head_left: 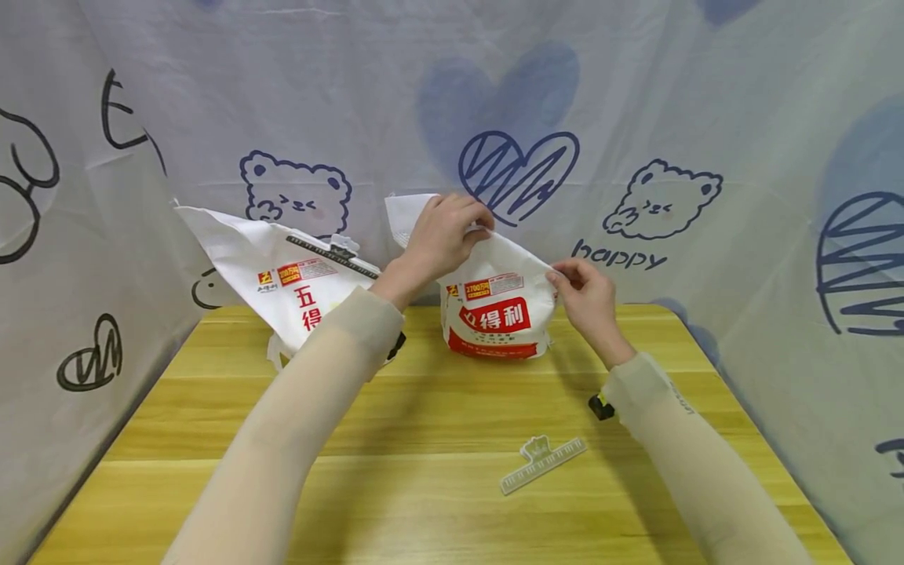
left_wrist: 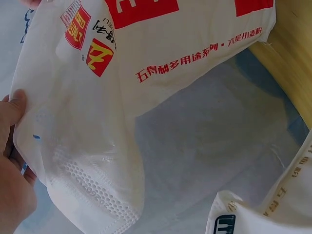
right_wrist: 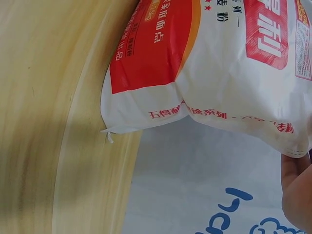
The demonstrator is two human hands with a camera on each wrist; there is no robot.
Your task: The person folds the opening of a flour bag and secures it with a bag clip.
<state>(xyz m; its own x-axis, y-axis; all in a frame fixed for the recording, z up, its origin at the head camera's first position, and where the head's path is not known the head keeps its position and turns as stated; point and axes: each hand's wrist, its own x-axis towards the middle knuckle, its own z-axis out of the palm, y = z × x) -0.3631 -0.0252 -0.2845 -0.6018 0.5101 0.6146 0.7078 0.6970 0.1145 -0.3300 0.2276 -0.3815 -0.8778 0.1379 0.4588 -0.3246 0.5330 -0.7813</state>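
A white flour bag [head_left: 498, 310] with red print stands at the back middle of the wooden table [head_left: 424, 439]. My left hand [head_left: 446, 230] grips the folded top of the bag, and my right hand [head_left: 585, 293] pinches its right upper edge. The left wrist view shows the bag's [left_wrist: 122, 97] white side with my fingers [left_wrist: 12, 146] on its edge. In the right wrist view the bag's [right_wrist: 204, 63] red bottom rests on the table, my fingers [right_wrist: 297, 190] at the lower right. A second white flour bag [head_left: 282, 275], shut with a dark sealing clip [head_left: 332, 255], leans at the back left.
A pale translucent sealing clip [head_left: 542, 463] lies on the table in front of my right forearm. White cloth printed with bears and hearts [head_left: 519, 165] walls the table at the back and both sides.
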